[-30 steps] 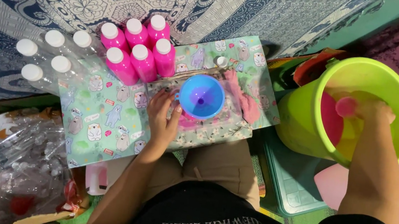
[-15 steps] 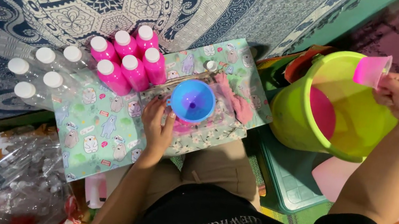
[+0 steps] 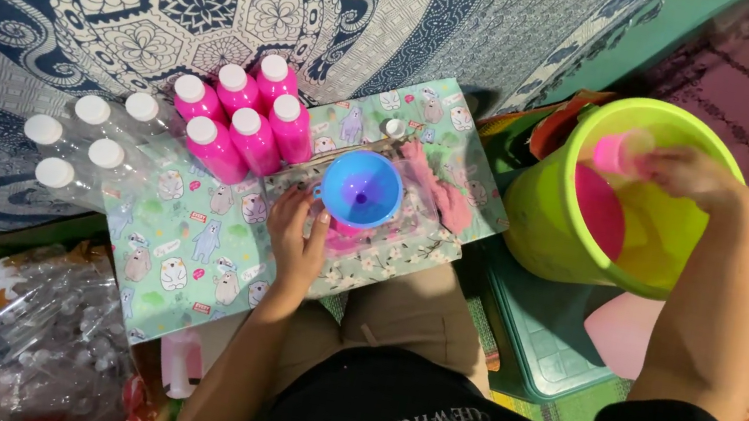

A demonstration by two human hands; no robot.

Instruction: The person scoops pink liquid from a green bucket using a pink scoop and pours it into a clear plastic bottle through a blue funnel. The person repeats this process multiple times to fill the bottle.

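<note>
A patterned blue-and-white cloth covers the floor behind a low table [image 3: 184, 260] topped with a pastel animal-print sheet. The left hand [image 3: 296, 240] rests there, its fingers curled against the bottle under the blue funnel [image 3: 360, 190], steadying it; the bottle itself is mostly hidden. The right hand [image 3: 694, 178] is over the green bucket [image 3: 545, 219], grip closed round a small pink cup [image 3: 619, 152], blurred, above the pink liquid [image 3: 598, 209] inside. Six filled pink bottles [image 3: 237, 122] stand capped beside the funnel, with clear empty ones [image 3: 87, 142] just to their left. To pour well, I would bring the cup level across the gap, tip it slowly into the middle of the funnel, and keep the left hand firm so the bottle stays upright. A pink rag [image 3: 439, 191] lies near for drips
</note>
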